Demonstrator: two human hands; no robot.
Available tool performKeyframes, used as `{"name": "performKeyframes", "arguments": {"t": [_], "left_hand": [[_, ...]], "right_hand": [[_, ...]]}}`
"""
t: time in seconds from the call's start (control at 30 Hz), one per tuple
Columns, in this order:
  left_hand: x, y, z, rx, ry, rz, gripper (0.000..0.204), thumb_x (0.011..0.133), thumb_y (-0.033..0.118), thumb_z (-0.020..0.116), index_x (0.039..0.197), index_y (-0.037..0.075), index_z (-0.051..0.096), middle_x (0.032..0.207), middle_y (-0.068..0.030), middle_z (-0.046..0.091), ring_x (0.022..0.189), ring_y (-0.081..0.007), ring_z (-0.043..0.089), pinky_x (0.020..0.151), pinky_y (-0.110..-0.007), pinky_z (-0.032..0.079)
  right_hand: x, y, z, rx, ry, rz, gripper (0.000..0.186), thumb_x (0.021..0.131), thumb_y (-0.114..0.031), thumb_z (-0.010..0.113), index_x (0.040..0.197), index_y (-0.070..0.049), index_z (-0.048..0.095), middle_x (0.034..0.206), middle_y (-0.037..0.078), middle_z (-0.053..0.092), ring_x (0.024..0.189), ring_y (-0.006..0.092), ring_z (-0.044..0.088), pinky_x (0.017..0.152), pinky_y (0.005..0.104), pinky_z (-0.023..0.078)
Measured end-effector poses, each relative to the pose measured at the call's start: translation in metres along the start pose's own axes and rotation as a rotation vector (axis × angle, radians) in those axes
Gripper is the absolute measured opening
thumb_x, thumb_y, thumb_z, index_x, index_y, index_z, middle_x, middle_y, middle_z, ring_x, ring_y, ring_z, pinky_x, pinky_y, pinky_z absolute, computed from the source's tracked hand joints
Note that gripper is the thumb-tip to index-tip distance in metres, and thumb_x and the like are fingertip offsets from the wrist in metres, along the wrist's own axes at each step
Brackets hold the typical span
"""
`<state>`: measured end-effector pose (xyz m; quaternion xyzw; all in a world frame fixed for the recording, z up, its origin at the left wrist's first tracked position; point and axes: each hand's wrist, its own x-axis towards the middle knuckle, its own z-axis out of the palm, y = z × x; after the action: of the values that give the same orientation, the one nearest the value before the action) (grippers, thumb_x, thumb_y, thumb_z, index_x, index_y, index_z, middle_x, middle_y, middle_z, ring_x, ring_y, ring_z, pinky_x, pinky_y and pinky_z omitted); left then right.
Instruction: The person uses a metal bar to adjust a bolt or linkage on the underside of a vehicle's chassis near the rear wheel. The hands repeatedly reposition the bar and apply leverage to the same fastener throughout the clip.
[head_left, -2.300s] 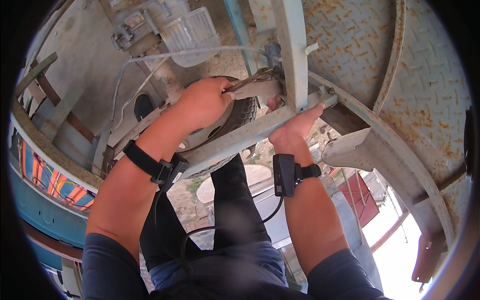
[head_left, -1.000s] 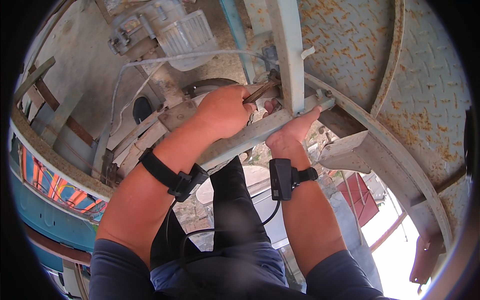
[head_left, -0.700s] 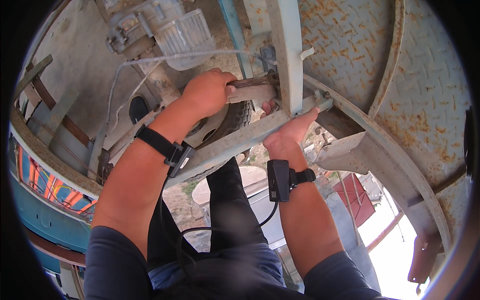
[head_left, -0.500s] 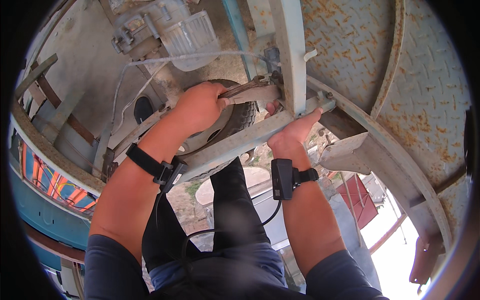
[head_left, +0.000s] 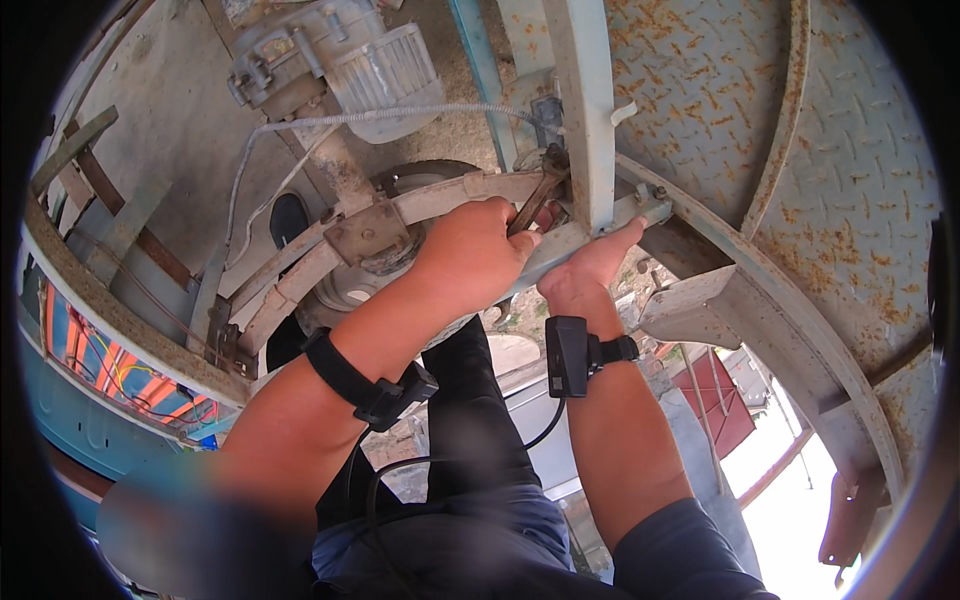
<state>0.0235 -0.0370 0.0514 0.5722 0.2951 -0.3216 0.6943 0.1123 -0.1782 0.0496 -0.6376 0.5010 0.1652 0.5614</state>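
Left hand [head_left: 480, 245] was clenched around the shank of a rusty wrench [head_left: 538, 198], thumb laid along it. The wrench sat in the corner just left of the pale upright post [head_left: 588, 110], tilted, its far end up at the dark bolt hardware [head_left: 556, 160] by the post; couldn't tell if it was seated on a flat. Right hand [head_left: 590, 262] had its palm up against the underside of the cross beam [head_left: 552, 254], thumb stretched out toward the beam's bolted end, a fingertip or so showing past the far edge near the wrench. Rest of those fingers were hidden, so couldn't tell if they gripped anything. A curved spring bar [head_left: 440, 200] ran left from the post area, through a clamp plate [head_left: 368, 232], above a wheel [head_left: 340, 290]. Grey finned housing [head_left: 350, 60] was farther out, upper left, with a corrugated conduit [head_left: 400, 112] crossing in front of it to the post. Rust-spotted tread plate [head_left: 690, 90] filled the upper right. Both wrists wore black strapped modules, left [head_left: 398, 396] and right [head_left: 568, 356].
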Motion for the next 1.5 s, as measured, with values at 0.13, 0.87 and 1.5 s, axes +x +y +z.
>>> {"name": "performKeyframes", "arguments": {"t": [0.13, 0.87, 1.5], "left_hand": [[-0.003, 0.009, 0.007, 0.024, 0.011, -0.005, 0.04, 0.094, 0.035, 0.066, 0.103, -0.004, 0.068, 0.1, -0.0256, 0.071, 0.097, -0.0434, 0.069, 0.086, -0.05, 0.054], [0.054, -0.06, -0.051, 0.37, 0.084, 0.275, 0.029, 0.097, 0.019, 0.066, 0.121, 0.003, 0.07, 0.115, -0.0204, 0.067, 0.109, -0.0407, 0.063, 0.095, -0.046, 0.05], [-0.014, 0.006, -0.001, 0.061, 0.06, -0.011, 0.033, 0.095, 0.027, 0.063, 0.104, -0.005, 0.067, 0.095, -0.0265, 0.07, 0.092, -0.0451, 0.068, 0.083, -0.05, 0.053]], "right_hand": [[-0.011, -0.001, 0.008, 0.013, 0.015, -0.023, 0.079, 0.1, -0.075, 0.031, 0.133, -0.009, 0.058, 0.108, 0.011, 0.067, 0.086, 0.028, 0.063, 0.076, 0.0425, 0.055], [-0.016, -0.005, 0.009, -0.052, 0.014, 0.076, 0.084, 0.096, -0.083, 0.025, 0.124, -0.013, 0.062, 0.096, 0.006, 0.065, 0.078, 0.0234, 0.062, 0.073, 0.0404, 0.044], [-0.014, -0.003, 0.009, -0.051, 0.037, 0.041, 0.084, 0.097, -0.081, 0.025, 0.127, -0.011, 0.061, 0.096, 0.009, 0.067, 0.082, 0.0259, 0.064, 0.073, 0.0403, 0.048]]}}
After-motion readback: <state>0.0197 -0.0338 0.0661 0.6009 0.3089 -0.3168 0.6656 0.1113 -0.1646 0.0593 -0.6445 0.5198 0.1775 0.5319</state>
